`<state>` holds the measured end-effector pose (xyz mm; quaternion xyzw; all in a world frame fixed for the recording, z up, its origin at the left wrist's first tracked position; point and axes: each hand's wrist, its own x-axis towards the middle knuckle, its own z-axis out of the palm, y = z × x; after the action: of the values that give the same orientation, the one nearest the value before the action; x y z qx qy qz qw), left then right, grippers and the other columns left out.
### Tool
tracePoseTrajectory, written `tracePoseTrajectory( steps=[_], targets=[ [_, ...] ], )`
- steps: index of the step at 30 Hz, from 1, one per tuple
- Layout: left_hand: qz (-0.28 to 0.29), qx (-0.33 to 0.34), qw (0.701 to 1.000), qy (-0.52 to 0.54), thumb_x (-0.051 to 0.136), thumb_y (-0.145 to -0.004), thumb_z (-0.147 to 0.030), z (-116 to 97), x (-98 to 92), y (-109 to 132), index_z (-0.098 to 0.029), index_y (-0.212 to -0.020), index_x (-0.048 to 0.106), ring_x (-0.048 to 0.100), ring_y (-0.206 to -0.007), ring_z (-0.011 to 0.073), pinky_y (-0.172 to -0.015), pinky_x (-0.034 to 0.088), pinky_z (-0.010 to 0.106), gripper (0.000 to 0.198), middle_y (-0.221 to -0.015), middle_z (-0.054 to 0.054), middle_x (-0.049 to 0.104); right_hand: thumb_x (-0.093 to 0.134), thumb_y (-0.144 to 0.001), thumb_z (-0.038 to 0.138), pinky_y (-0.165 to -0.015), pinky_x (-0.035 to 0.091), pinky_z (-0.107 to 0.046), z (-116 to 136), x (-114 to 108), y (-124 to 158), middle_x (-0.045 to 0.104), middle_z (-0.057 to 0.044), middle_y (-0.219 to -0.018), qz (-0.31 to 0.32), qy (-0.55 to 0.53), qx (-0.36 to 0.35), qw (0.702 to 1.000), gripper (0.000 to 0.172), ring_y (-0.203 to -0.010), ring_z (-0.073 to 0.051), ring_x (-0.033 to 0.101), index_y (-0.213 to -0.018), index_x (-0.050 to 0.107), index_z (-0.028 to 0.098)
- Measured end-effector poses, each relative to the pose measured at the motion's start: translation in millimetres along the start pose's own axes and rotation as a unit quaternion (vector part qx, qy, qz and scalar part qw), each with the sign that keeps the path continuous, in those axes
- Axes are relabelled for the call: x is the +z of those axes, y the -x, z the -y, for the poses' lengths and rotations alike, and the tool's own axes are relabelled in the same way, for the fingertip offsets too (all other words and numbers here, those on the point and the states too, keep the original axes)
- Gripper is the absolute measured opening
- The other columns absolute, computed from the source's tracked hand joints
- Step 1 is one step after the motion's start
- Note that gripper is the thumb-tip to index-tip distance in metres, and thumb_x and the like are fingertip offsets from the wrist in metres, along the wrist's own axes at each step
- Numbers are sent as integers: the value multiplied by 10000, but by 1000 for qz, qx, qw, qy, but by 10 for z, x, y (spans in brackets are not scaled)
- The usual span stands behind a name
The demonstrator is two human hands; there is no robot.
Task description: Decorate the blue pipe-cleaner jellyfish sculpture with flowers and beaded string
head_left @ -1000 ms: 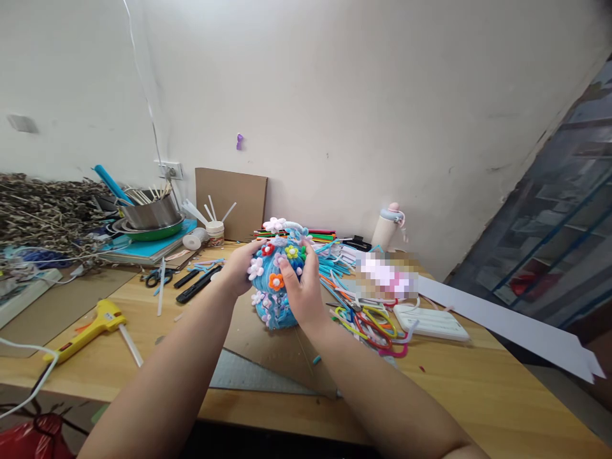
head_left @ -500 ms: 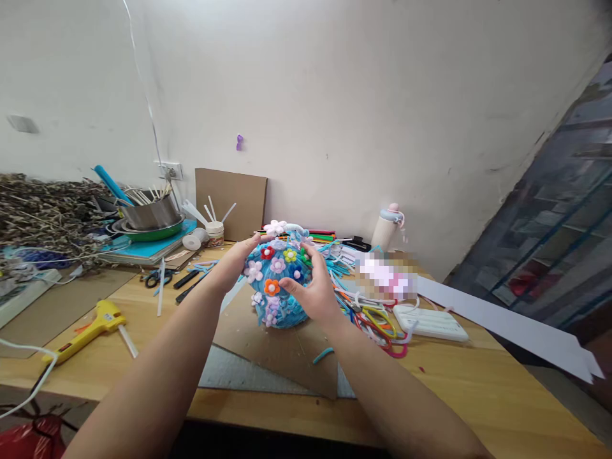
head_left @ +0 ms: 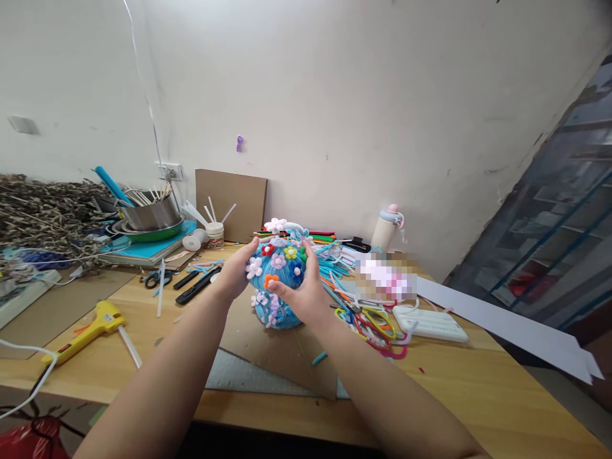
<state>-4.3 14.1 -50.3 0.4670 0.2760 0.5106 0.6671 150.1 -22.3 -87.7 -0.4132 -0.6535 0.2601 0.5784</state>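
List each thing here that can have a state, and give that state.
Blue flower-covered craft piece: held between left hand and right hand
Yellow glue gun: lying on its side
Insulated bottle: upright, lid on
Paper cup: upright, holding white sticks
Steel pot: holding wooden sticks
Brown cardboard sheet: leaning against wall
Scissors: lying flat; blades unclear
Light-blue pipe cleaners: loosely bunched

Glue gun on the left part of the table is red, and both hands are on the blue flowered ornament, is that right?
Not quite: the head view shows the glue gun is yellow, not red. It does lie on the table's left part, and both the left hand and right hand are on the blue flowered ornament.
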Motion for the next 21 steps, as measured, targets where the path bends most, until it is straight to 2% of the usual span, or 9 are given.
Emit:
tracePoseTrajectory(
  steps=[9, 13, 18, 21],
  targets=[
    [-48, -8, 999, 17, 505, -891, -405, 67, -22, -28, -128, -1286, 570, 688, -966, 301, -951, 497, 468, 487, -1058, 120, 727, 740, -605, 624, -1148, 230, -525, -48, 91, 10, 267, -167, -1490, -27, -24, -21, 999, 1077, -1403, -334, 243, -1437, 224, 176],
    [-31, -6, 999, -2, 506, -891, -408, 43, -55, -24, -122, -1276, 579, 694, -944, 289, -943, 501, 447, 485, -1055, 121, 728, 748, -605, 616, -1147, 227, -530, -60, 80, 2, 268, -165, -1495, -19, -25, -20, 999, 1078, -1405, -329, 245, -1440, 222, 182],
    [-3, -7, 999, -51, 517, -871, -474, -72, -130, -5, -184, -1306, 558, 665, -1019, 299, -894, 521, 437, 524, -1161, 110, 689, 755, -604, 615, -1161, 212, -514, -58, -14, 7, 246, -147, -1515, 9, -27, -11, 1000, 1096, -1425, -308, 200, -1453, 204, 195],
    [-4, 3, 997, -82, 498, -861, -534, -126, -189, -3, -205, -1294, 572, 636, -1074, 304, -893, 515, 423, 549, -1206, 102, 668, 723, -646, 626, -1170, 206, -496, -95, -89, 5, 232, -130, -1530, 25, -56, -34, 998, 1046, -1431, -288, 197, -1454, 206, 209]
  ],
)
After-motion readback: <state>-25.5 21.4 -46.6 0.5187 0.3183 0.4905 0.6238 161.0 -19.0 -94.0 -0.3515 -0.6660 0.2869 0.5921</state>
